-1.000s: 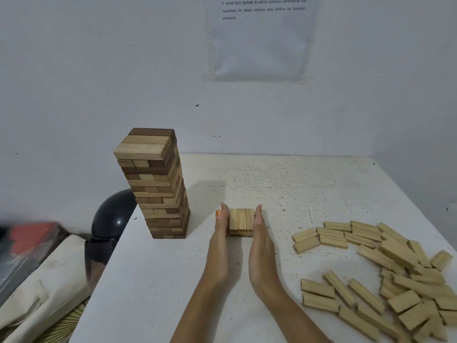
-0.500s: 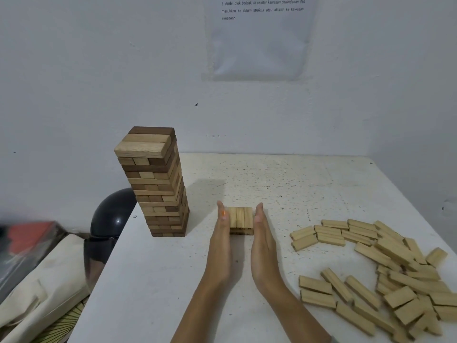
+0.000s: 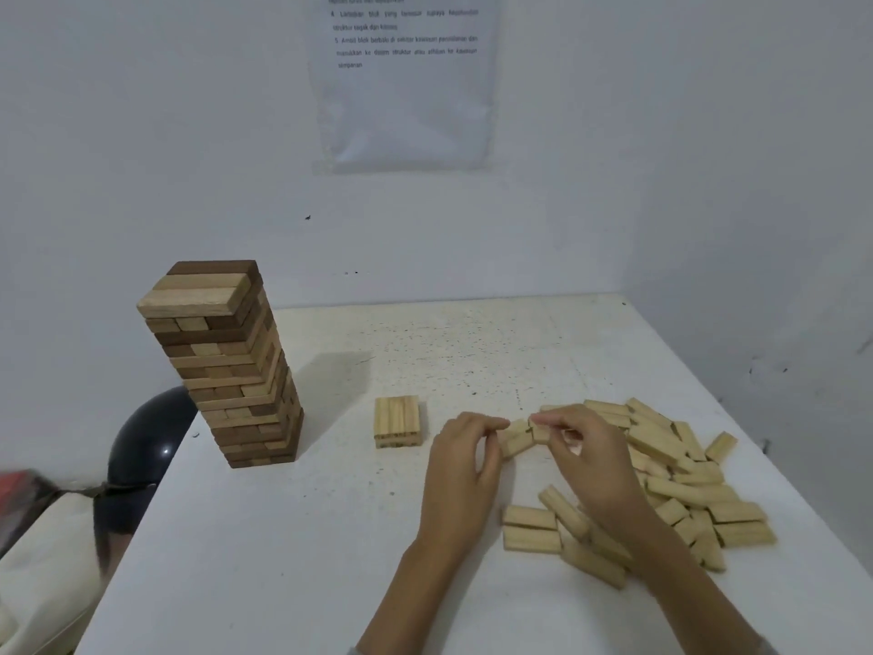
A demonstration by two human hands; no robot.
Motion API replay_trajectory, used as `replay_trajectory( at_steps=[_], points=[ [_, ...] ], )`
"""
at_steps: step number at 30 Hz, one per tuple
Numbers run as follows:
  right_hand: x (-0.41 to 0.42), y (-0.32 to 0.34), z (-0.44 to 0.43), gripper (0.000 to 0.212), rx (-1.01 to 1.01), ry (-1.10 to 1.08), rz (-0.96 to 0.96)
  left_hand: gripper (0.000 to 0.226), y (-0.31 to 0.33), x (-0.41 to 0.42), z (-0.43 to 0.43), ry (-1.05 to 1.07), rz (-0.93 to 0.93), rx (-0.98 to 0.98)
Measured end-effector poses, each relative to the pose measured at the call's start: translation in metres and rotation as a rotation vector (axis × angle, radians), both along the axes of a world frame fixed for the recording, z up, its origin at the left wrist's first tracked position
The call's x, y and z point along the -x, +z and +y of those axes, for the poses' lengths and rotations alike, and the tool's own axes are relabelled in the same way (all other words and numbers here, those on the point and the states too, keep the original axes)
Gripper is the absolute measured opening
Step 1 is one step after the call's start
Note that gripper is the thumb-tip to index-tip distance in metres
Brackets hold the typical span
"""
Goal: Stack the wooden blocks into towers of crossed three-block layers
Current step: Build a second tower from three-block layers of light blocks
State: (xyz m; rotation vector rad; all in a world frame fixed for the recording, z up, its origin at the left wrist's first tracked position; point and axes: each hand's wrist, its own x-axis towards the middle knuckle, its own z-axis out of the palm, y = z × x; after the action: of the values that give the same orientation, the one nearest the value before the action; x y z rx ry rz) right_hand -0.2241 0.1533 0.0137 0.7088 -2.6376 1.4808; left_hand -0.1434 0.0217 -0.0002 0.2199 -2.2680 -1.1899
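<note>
Fingers of left hand and right hand around blocks beside pile

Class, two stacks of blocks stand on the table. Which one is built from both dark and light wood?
The tall tower at the left edge of the table; the low stack mid-table is all pale wood.

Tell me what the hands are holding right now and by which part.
The left hand pinches the left end of one pale wooden block at the pile's edge; the right hand pinches the top of the block beside it.
</note>
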Motion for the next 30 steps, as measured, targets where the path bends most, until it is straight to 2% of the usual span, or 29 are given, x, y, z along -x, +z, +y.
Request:
replay_trajectory(
  at_steps=[5,9,14,17,20,26,28,30],
  points=[
    [0.025,0.000,0.010,0.026,-0.300,0.135,0.132,0.030,-0.006,0.030,0.010,-0.038,-0.181,0.244],
    [0.031,0.002,0.011,0.030,-0.435,0.228,0.157,0.029,-0.010,0.033,0.015,0.006,-0.247,0.291],
    [0.037,-0.002,0.009,0.039,-0.457,0.248,-0.016,0.046,-0.007,0.031,0.013,0.066,-0.320,0.046],
    [0.039,-0.001,0.010,0.033,-0.431,0.213,-0.085,0.038,-0.004,0.030,0.010,0.066,-0.343,-0.093],
    [0.035,0.000,0.012,0.021,-0.310,0.152,-0.094,0.028,-0.004,0.026,0.010,0.099,-0.271,-0.158],
    [0.027,0.002,0.013,0.021,-0.064,0.093,0.000,0.014,0.008,0.026,0.014,0.127,-0.149,-0.298],
    [0.026,0.005,0.013,0.027,-0.090,0.107,0.013,0.012,0.012,0.024,0.015,0.089,-0.158,-0.357],
    [0.023,0.003,0.016,0.020,-0.199,0.158,0.018,0.011,0.013,0.020,0.015,0.076,-0.180,-0.384]
  ],
)
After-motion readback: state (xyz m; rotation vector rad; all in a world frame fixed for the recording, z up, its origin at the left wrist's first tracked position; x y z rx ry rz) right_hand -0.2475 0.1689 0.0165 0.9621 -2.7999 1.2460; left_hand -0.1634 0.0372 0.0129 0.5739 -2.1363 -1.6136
